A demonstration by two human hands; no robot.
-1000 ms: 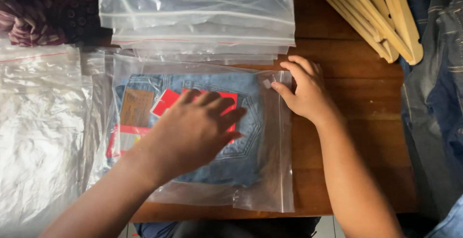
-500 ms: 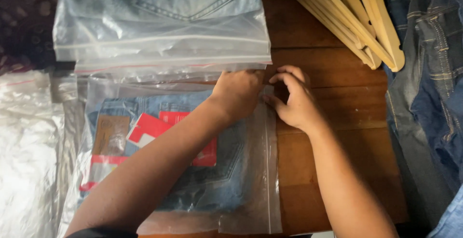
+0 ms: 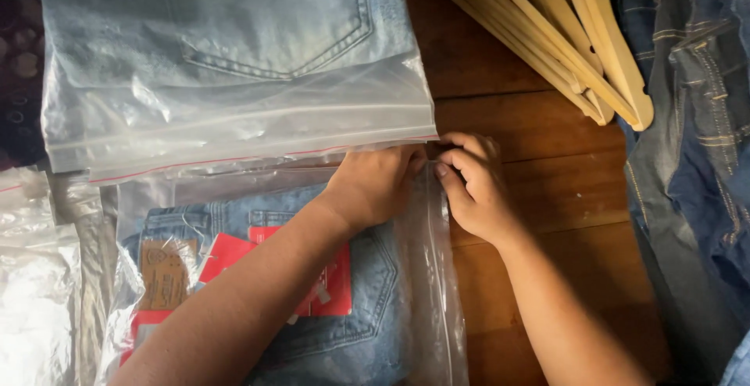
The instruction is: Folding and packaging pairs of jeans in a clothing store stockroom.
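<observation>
Left hand (image 3: 375, 187): pinching top right corner of the clear bag (image 3: 418, 276) of jeans
Right hand (image 3: 476, 191): pinching same corner
Desk (image 3: 547, 191): wooden

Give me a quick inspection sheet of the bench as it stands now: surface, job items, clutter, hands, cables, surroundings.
Surface: brown wooden table, bare at the centre right.
Job's things: clear zip bag holding folded blue jeans with red and brown tags.
Clutter: bagged pale jeans stacked above; empty clear bags on the left; wooden hangers at the top right.
Hands: left hand and right hand meet at the bag's top right corner, fingers pinching its edge.
Cables: nothing seen.
Surroundings: loose denim garments on the right; dark patterned fabric at the top left.
</observation>
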